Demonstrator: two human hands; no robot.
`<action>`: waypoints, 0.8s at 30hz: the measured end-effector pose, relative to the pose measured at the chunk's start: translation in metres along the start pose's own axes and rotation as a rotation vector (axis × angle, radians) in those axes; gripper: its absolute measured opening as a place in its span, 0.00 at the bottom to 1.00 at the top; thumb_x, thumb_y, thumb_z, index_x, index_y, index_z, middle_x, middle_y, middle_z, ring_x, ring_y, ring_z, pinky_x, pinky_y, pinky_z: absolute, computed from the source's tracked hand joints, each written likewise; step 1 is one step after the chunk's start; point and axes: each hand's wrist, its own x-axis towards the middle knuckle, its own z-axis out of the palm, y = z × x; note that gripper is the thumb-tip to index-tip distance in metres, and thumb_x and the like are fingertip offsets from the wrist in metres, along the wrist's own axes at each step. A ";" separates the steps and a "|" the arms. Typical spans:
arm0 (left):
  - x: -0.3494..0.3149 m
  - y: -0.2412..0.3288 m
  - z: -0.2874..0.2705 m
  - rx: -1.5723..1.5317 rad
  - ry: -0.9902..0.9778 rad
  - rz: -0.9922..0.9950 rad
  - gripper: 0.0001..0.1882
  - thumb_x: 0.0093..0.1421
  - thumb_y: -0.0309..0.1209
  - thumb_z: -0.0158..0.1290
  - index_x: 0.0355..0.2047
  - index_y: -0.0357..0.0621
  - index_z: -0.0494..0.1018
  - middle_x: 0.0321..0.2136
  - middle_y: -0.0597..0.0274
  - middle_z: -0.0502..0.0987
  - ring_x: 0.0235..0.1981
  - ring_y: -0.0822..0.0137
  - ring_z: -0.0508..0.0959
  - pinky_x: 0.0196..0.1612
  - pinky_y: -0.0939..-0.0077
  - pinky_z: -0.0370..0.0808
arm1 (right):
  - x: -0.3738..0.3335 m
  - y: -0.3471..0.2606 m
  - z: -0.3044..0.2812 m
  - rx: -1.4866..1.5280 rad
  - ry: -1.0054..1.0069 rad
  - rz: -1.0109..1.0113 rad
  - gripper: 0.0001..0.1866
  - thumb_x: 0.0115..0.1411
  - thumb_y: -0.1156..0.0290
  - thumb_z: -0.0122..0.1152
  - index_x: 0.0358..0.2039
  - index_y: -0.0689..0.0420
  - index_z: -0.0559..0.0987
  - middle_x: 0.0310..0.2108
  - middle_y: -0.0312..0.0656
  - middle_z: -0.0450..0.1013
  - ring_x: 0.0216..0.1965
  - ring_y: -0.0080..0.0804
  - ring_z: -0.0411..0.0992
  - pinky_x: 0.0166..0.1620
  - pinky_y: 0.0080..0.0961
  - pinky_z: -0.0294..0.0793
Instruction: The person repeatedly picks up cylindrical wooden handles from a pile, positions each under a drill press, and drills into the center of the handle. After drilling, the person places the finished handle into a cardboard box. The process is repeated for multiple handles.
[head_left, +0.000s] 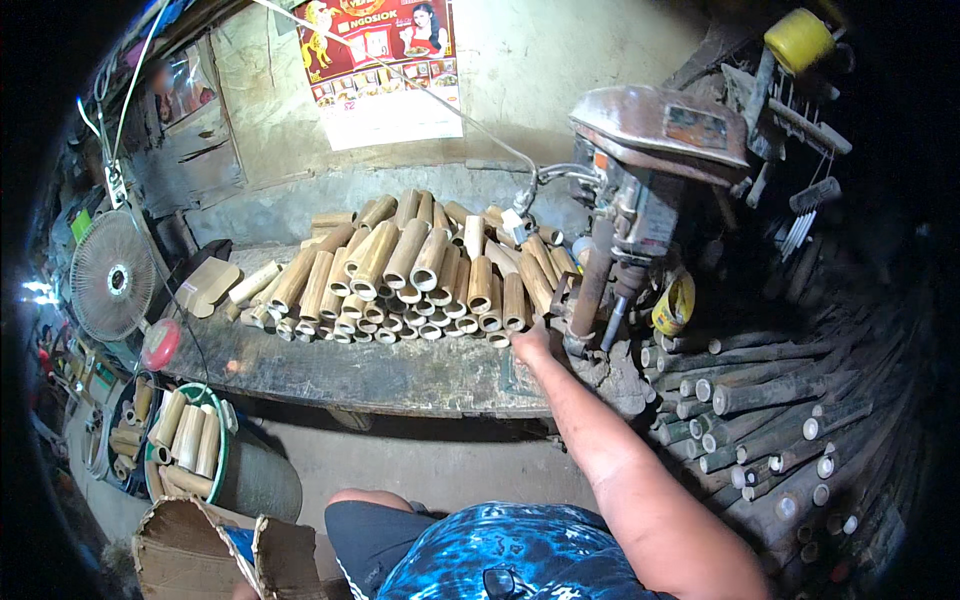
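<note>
My right arm stretches forward across the bench. At the right end of a stack of cut bamboo tubes (pixel 424 262), my right hand (pixel 531 343) is closed beside the base of a drill press (pixel 640 200). The nearest bamboo tube (pixel 514 300) stands tilted just past the fingers. What the hand holds, if anything, is hidden. The tubes lie piled in layers, their open round ends facing me. My left hand does not show.
A long wooden bench (pixel 400 385) carries the pile. To the left are a fan (pixel 113 276), a green-rimmed bin (pixel 262 480) with bamboo pieces and a cardboard box (pixel 180 550). Long bamboo poles (pixel 770 392) lie stacked at right. A calendar (pixel 385 80) hangs on the wall.
</note>
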 end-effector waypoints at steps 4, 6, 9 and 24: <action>0.016 -0.022 0.021 0.150 0.065 0.014 0.18 0.51 0.41 0.57 0.36 0.39 0.78 0.37 0.45 0.78 0.38 0.52 0.79 0.44 0.59 0.75 | 0.048 0.028 0.011 0.526 -0.153 0.369 0.40 0.54 0.64 0.68 0.65 0.47 0.60 0.47 0.45 0.71 0.38 0.40 0.72 0.31 0.38 0.76; 0.017 -0.040 0.023 0.209 0.103 0.023 0.20 0.50 0.42 0.58 0.36 0.39 0.78 0.38 0.42 0.79 0.39 0.50 0.80 0.44 0.58 0.75 | 0.071 0.049 0.013 0.734 -0.200 0.327 0.35 0.56 0.63 0.65 0.63 0.45 0.63 0.48 0.43 0.70 0.43 0.41 0.72 0.39 0.40 0.75; 0.013 -0.064 0.027 0.318 0.138 0.052 0.22 0.48 0.43 0.60 0.37 0.38 0.79 0.39 0.38 0.79 0.40 0.46 0.81 0.44 0.57 0.76 | 0.100 0.075 0.011 0.793 -0.268 0.233 0.21 0.59 0.64 0.61 0.53 0.53 0.73 0.49 0.42 0.70 0.49 0.39 0.70 0.50 0.40 0.74; -0.001 -0.003 0.012 0.109 0.414 0.094 0.22 0.56 0.35 0.61 0.51 0.42 0.76 0.38 0.54 0.82 0.39 0.63 0.80 0.46 0.69 0.75 | 0.111 0.051 0.016 0.182 -0.231 -0.123 0.30 0.64 0.70 0.52 0.66 0.61 0.61 0.59 0.50 0.66 0.53 0.39 0.68 0.55 0.32 0.65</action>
